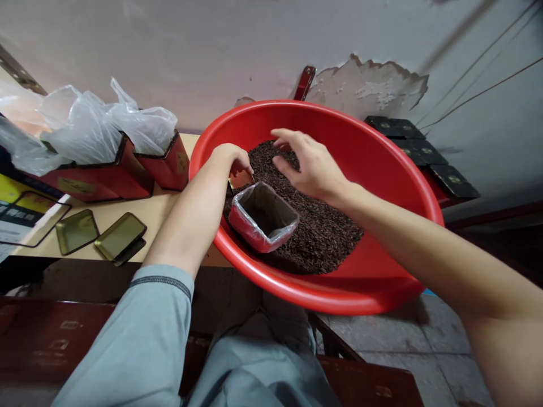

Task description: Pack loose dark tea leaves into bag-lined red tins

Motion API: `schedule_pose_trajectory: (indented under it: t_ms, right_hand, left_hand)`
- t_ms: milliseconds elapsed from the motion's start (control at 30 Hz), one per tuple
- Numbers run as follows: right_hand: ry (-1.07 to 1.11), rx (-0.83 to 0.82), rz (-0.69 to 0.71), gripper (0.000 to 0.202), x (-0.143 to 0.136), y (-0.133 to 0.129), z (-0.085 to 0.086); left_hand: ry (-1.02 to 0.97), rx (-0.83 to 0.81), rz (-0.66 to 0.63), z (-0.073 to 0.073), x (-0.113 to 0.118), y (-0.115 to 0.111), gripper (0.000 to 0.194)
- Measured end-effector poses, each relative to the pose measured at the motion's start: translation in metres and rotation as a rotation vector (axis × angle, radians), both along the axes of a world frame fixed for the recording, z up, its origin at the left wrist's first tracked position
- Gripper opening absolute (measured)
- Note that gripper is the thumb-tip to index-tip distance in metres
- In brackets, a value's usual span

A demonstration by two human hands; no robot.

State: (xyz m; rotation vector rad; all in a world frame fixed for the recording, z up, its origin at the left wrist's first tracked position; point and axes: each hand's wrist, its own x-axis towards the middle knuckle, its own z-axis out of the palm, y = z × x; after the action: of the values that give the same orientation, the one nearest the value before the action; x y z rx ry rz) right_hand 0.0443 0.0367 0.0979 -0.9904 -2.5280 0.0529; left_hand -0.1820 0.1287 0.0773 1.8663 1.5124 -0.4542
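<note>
A big red plastic basin (326, 302) holds a heap of dark, dry loose tea leaves (326, 232). Sitting in the leaves at the near left is a tin lined with a clear plastic bag (265, 240), its mouth uncovered and dark leaves low inside. My left hand (233, 157) is curled over a gold-coloured tin lid (241, 181) just behind the lined tin; part of the lid is hidden by the fingers. Above the heap, my right hand (311, 164) has its fingers apart and nothing in its grasp.
On the wooden table at left stand several red tins (169, 164) with plastic bags (144, 127) puffing out of their tops. Gold-coloured lids (121, 234) lie before them. Black-topped tins (418, 150) are stacked right of the basin. Behind is a wall with peeling paint (373, 87).
</note>
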Motion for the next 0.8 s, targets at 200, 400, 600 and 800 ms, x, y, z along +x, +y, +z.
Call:
schedule_pose_trajectory:
  t_ms: [200,400,600,800]
  right_hand:
    - [-0.140,-0.321,-0.373,0.102,0.046,0.028,-0.107]
    - [-0.238,-0.477,-0.437,0.099,0.036,0.026,-0.161]
    - [-0.286,-0.364,-0.306,0.078,0.033,0.061,-0.155]
    - [-0.348,-0.359,-0.197,0.076,0.040,0.052,-0.146]
  left_hand:
    - [0.090,-0.015,0.105,0.009,0.007,-0.007,0.080]
    - [0.043,0.045,0.093,0.003,0.009,-0.005,0.062]
    - [0.095,0.063,0.080,0.004,0.011,-0.002,0.063]
    - [0.135,0.033,0.061,0.003,0.008,-0.003,0.063]
